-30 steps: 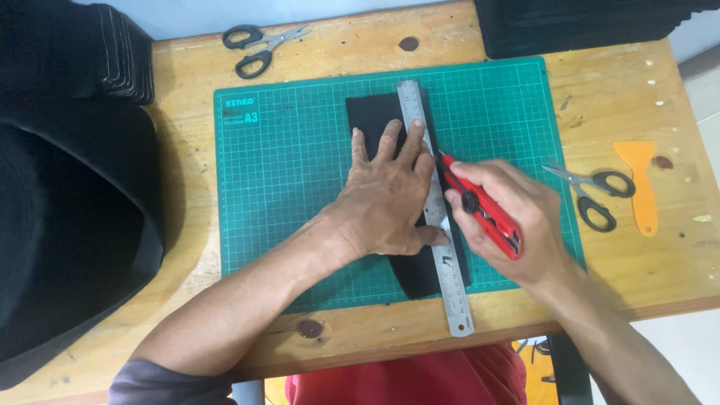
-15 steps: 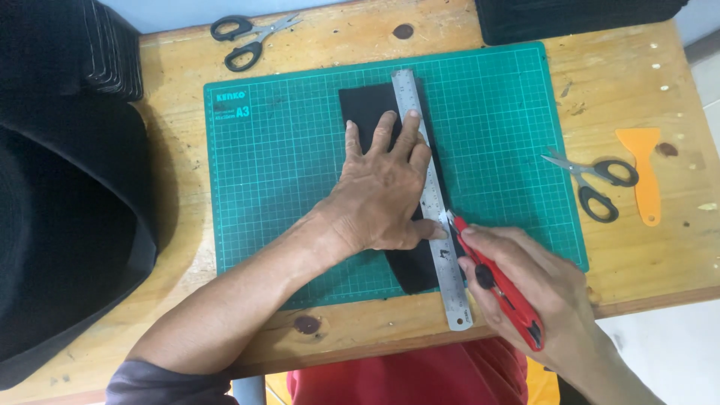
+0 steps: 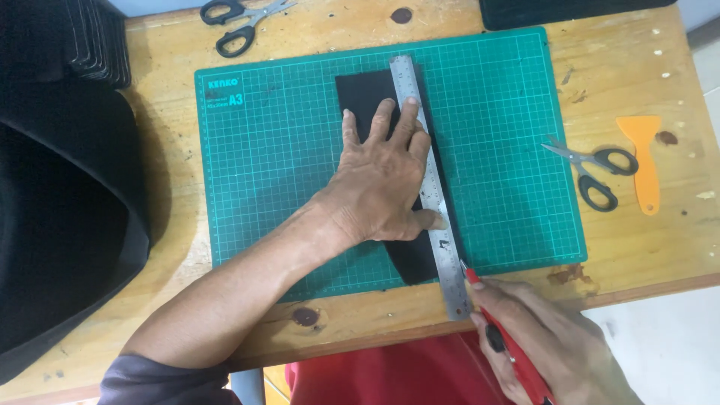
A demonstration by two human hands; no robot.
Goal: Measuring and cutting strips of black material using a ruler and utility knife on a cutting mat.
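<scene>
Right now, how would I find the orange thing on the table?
Start at the big green cutting mat on the wooden table, then look past its right edge. Beside the black-handled scissors lies a flat orange scraper. It is the only orange thing there, wide at the top with a narrow handle.

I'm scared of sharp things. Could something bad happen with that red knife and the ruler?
Maybe. The left hand presses the steel ruler with its thumb right at the cutting edge, so a slipping red knife in the right hand might nick it. The ruler could also slide on the black sheet, making a crooked cut.
</scene>
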